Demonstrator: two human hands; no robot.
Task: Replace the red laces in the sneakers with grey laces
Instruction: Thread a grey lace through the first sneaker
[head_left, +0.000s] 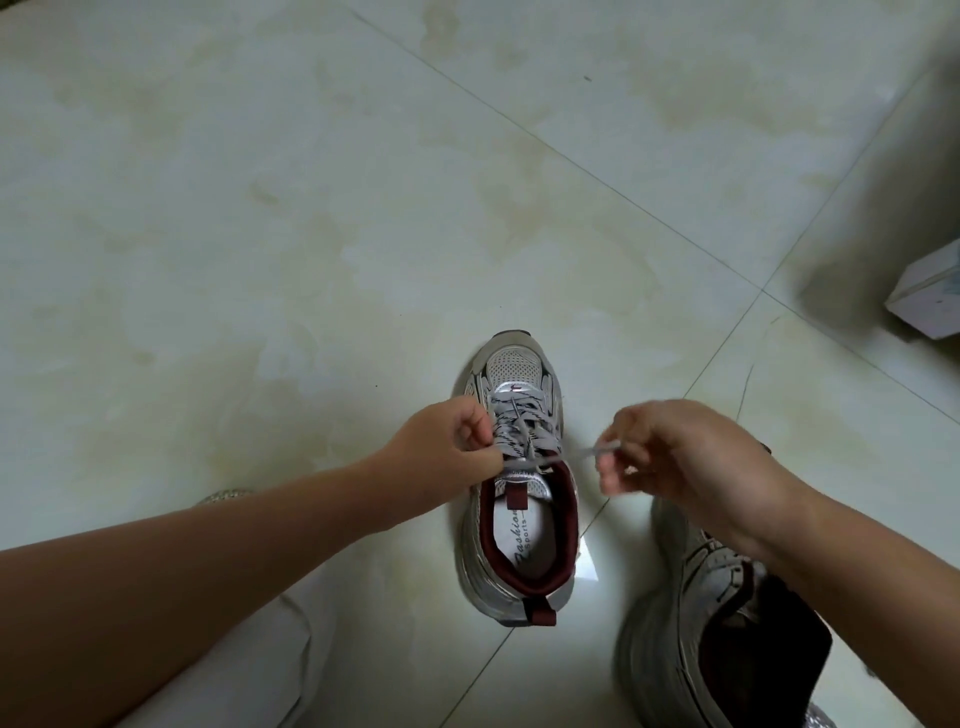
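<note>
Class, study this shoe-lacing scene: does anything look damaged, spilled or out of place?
Nothing stands out. The centre sneaker stands upright on the tiled floor, grey lace threaded; left hand and right hand pinch its ends. The floor's yellowish patches look like tile pattern.

Floor (311, 208): pale glossy tiles with beige mottling and thin dark joint lines crossing diagonally. Box (930, 296): white, partly cut off at the floor's right edge, in shadow. Trouser leg (291, 665): light fabric, at the floor's bottom edge, left of centre.
</note>
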